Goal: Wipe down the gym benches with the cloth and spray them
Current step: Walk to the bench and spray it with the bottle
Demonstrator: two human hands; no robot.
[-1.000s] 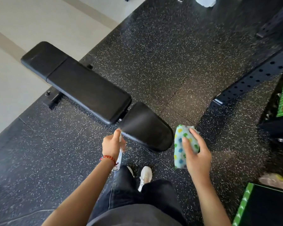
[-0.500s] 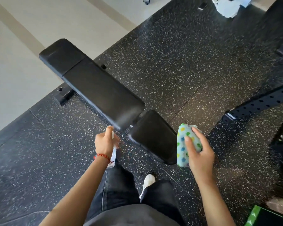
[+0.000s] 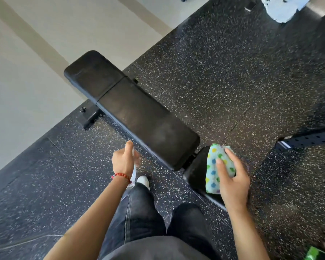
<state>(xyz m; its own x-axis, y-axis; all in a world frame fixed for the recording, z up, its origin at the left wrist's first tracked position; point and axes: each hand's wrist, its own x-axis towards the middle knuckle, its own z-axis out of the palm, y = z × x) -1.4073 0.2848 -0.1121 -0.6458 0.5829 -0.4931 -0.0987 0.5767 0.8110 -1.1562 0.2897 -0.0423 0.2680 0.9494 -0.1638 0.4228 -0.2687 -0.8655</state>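
Observation:
A black padded gym bench [image 3: 137, 113] runs diagonally from upper left to lower right, with a smaller seat pad [image 3: 197, 173] at its near end. My left hand [image 3: 123, 161] grips a small clear spray bottle [image 3: 133, 177], held just beside the near left edge of the long pad. My right hand [image 3: 231, 182] holds a folded cloth with coloured dots [image 3: 213, 171] just above the seat pad, partly hiding it.
Black speckled rubber flooring [image 3: 223, 76] surrounds the bench; pale smooth floor [image 3: 26, 81] lies to the left. A black perforated rack beam [image 3: 308, 140] lies on the right. A white bundle [image 3: 278, 10] sits at the top right. My legs and a white shoe [image 3: 144, 181] are below.
The view has shifted so the bench sits further right and closer. My left hand with the bottle has moved along the long pad's edge; my right hand with the cloth now hangs over the seat pad.

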